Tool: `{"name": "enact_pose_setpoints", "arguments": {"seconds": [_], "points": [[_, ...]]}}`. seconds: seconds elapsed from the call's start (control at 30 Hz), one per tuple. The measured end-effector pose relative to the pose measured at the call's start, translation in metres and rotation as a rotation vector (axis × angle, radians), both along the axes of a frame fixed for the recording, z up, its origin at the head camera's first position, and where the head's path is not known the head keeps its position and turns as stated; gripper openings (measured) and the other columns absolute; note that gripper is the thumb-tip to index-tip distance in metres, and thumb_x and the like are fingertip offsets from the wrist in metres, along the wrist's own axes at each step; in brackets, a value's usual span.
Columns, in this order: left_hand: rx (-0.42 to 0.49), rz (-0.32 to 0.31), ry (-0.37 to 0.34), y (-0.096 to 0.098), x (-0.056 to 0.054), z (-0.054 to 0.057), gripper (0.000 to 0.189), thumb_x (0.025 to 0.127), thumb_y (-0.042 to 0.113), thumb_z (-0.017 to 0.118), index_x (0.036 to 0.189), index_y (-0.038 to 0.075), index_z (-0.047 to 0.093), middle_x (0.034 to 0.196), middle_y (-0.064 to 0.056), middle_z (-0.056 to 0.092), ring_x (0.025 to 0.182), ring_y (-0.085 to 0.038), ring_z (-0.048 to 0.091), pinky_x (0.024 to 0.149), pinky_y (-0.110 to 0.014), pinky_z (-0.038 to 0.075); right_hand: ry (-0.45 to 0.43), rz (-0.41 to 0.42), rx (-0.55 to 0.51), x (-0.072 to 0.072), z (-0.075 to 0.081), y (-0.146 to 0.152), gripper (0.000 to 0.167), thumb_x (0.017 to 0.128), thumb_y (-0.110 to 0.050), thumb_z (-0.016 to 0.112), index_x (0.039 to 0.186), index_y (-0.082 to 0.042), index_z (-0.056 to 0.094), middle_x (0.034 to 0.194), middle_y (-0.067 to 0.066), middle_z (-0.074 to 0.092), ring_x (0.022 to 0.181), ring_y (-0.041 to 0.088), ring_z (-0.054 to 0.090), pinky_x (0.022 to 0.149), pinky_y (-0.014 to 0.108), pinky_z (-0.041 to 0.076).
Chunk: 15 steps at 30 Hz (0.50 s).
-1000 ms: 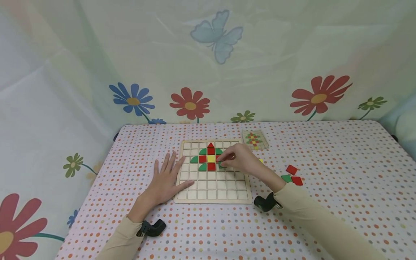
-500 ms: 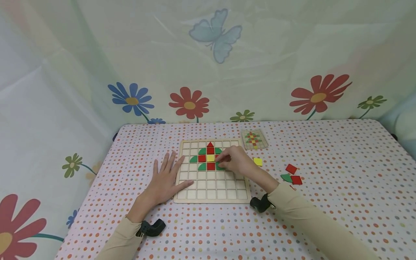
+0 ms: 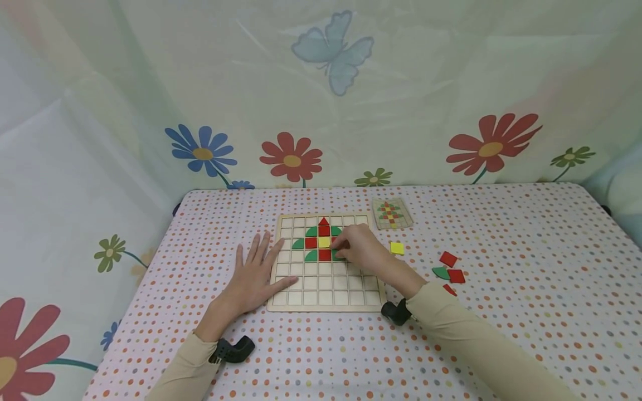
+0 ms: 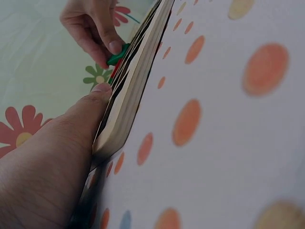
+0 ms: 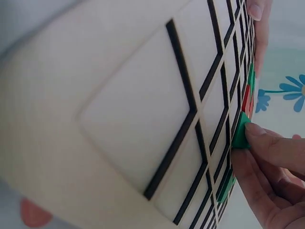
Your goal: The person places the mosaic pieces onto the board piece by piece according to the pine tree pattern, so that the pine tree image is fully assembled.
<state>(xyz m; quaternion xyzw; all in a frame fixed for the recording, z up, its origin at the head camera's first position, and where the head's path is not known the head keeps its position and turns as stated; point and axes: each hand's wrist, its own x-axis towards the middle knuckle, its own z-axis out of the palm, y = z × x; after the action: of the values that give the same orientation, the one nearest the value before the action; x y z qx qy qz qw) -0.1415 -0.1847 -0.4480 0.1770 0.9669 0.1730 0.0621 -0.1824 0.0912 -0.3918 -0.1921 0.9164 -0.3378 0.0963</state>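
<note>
My right hand [image 3: 368,253] pinches a green quarter-round tile [image 5: 241,131] between thumb and fingers. It holds the tile at a cell of the wooden grid board [image 3: 326,308], right of the lower red square [image 3: 325,255]. Whether the tile lies fully flat I cannot tell. Around it, red, yellow and green tiles form a tree-like pattern under a red triangle [image 3: 324,221]; my right fingers cover part of its right side. My left hand [image 3: 251,284] rests with spread fingers along the board's left edge, thumb over the frame.
A pattern card [image 3: 393,214] lies behind the board's right corner. To the right are a yellow square tile [image 3: 397,248], red tiles [image 3: 456,276] and a green quarter-round tile [image 3: 441,273]. Another red piece [image 3: 450,289] shows partly beside the right sleeve.
The green tile in my right hand has turned and settled toward its cell. My right forearm has shifted slightly left, uncovering the yellow tile and a red piece. My left hand stays put.
</note>
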Motion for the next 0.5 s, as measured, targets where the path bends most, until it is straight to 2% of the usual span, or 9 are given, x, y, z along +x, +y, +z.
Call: {"name": "enact_pose_setpoints", "arguments": {"seconds": [0.23,0.5], "points": [[-0.004,-0.007,0.001,0.001,-0.001,0.001,0.097,0.097,0.067,0.058,0.169,0.015,0.019,0.175,-0.018,0.000,0.161,-0.037,-0.006,0.121,-0.070,-0.006,0.023,-0.003,0.080,0.004,0.007,-0.007,0.014,0.089,0.008,0.078,0.102,0.004,0.081,0.099,0.013,0.079,0.098,0.027,0.073,0.081,0.033,0.061],[0.004,-0.004,-0.001,0.000,0.000,0.000,0.097,0.097,0.067,0.059,0.169,0.015,0.020,0.175,-0.017,0.000,0.161,-0.037,-0.005,0.121,-0.071,-0.006,0.008,0.011,0.135,0.005,0.009,-0.012,0.015,0.090,0.008,0.077,0.104,0.006,0.081,0.103,0.015,0.079,0.103,0.029,0.073,0.085,0.035,0.061]]}}
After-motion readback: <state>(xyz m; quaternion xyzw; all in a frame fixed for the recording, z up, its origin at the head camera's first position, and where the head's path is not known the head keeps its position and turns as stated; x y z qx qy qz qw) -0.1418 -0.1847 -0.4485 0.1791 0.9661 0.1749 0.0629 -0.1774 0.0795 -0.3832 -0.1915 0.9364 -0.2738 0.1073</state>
